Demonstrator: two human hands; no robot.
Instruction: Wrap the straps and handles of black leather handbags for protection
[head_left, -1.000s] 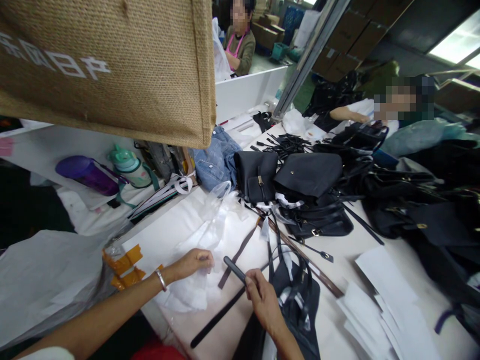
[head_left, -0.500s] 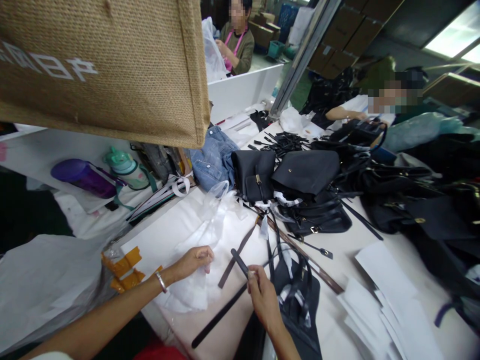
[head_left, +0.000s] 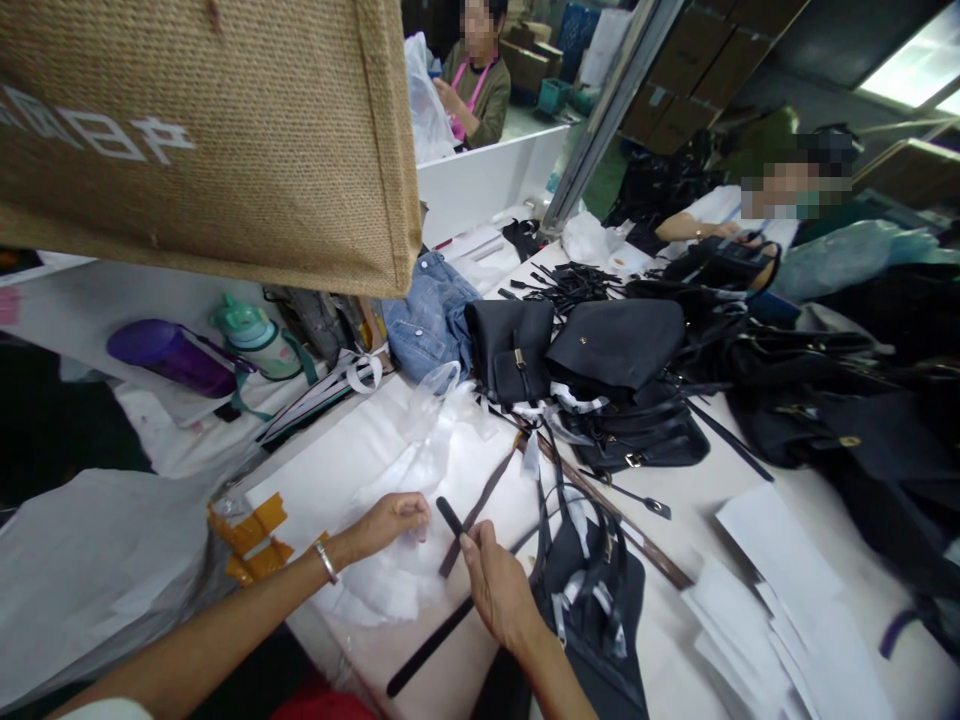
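My right hand [head_left: 496,585] pinches a black strap [head_left: 450,516] between thumb and fingers, its rounded end sticking out up and to the left. Left of that, my left hand [head_left: 391,524] is closed with fingertips together, over crumpled clear plastic [head_left: 390,580]; what it holds, if anything, I cannot make out. Another length of black strap [head_left: 427,652] slants across the table below my right hand; whether it joins the held end is hidden. A black backpack [head_left: 592,610] with plastic-wrapped buckles lies just right of my right hand. A brown strip [head_left: 487,505] runs behind the held strap.
More black bags [head_left: 615,345] are piled at the back, before a heap of small black straps [head_left: 574,285]. White sheets [head_left: 757,620] lie at right. A burlap bag [head_left: 225,150] hangs at upper left above bottles [head_left: 176,355]. Two co-workers sit beyond the table.
My right hand has moved left with the strap, bringing its end closer to my left hand. My left hand has barely moved and stays closed.
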